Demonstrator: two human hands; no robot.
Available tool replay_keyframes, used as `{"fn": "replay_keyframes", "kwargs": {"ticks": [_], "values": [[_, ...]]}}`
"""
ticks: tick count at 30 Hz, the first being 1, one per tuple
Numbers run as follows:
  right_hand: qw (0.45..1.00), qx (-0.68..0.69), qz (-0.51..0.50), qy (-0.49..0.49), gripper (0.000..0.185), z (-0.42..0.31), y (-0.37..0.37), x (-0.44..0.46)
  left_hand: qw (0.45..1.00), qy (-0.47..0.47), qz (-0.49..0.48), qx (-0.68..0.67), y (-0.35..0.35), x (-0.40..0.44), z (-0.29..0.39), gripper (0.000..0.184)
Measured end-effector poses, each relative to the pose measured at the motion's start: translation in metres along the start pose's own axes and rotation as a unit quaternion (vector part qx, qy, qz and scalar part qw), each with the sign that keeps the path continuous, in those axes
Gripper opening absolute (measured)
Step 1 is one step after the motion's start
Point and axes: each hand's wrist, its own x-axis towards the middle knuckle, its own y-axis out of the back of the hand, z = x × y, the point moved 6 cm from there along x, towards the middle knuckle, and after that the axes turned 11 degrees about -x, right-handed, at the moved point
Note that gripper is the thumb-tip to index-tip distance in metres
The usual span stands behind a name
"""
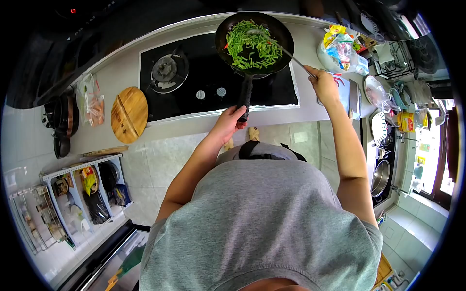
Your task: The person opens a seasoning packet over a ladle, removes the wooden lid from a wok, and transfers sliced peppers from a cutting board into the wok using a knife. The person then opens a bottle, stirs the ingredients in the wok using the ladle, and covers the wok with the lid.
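A dark wok [286,34] sits over the right burner of the black glass stove [194,109]. Chopped green beans [242,41] with a few red bits lie spread inside it. My left hand [230,125] is wrapped around the end of the wok's black handle [246,94]. Closed around the upper end of a long, thin metal spatula [295,59] is my right hand [324,86], to the right of the wok. The spatula's head rests among the beans, partly covered, so its exact shape is hard to make out.
The left burner [168,70] carries no pan. On the counter's left are a round wooden board [128,115] and a plastic bag [91,104]. A white bowl of packets [332,60] stands right of the stove. Shelving [77,194] is at lower left, a sink [381,177] at right.
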Motion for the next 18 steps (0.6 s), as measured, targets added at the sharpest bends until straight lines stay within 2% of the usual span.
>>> {"fn": "replay_keyframes", "kwargs": {"ticks": [1, 2, 4, 5, 7, 8, 10, 11, 13, 15, 17, 18], "values": [[0.998, 0.041, 0.041, -0.006, 0.039, 0.005, 0.0, -0.002, 1.0, 0.0, 0.001, -0.001, -0.001, -0.001, 0.0, 0.028], [0.998, 0.04, 0.04, -0.005, 0.039, 0.006, -0.006, -0.005, 1.0, -0.002, 0.008, 0.001, -0.001, -0.001, 0.0, 0.028], [0.997, -0.036, 0.009, -0.064, 0.04, 0.007, -0.017, -0.024, 1.0, -0.003, 0.016, 0.004, -0.003, -0.003, 0.001, 0.028], [0.997, -0.036, 0.008, -0.063, 0.04, 0.009, -0.029, -0.039, 1.0, -0.002, 0.019, 0.004, -0.005, -0.004, 0.003, 0.028], [0.996, 0.083, 0.029, -0.008, 0.04, 0.007, -0.044, -0.066, 1.0, -0.003, 0.023, 0.003, -0.004, -0.005, 0.004, 0.028], [0.996, 0.082, 0.028, -0.006, 0.04, 0.008, -0.042, -0.066, 1.0, -0.004, 0.018, 0.007, -0.004, -0.004, 0.004, 0.028], [0.986, 0.148, -0.057, -0.059, 0.042, 0.008, -0.037, -0.066, 1.0, -0.004, 0.014, 0.011, -0.002, -0.003, 0.002, 0.028], [0.985, 0.149, -0.057, -0.06, 0.042, 0.01, -0.042, -0.058, 1.0, -0.005, 0.015, 0.011, -0.001, -0.002, 0.0, 0.029], [0.992, 0.107, 0.051, -0.043, 0.041, 0.015, -0.047, -0.019, 1.0, -0.007, 0.016, 0.013, -0.001, -0.002, 0.0, 0.029], [0.983, 0.159, 0.038, -0.085, 0.041, 0.01, -0.063, 0.012, 0.999, -0.009, 0.024, 0.021, -0.004, -0.004, 0.002, 0.03], [0.925, 0.325, -0.09, -0.172, 0.04, -0.018, -0.075, 0.021, 0.999, -0.01, 0.025, 0.024, -0.006, -0.005, 0.004, 0.03], [0.89, 0.41, -0.121, -0.158, 0.041, -0.031, -0.081, 0.022, 0.999, -0.009, 0.025, 0.027, -0.006, -0.006, 0.004, 0.03]]}}
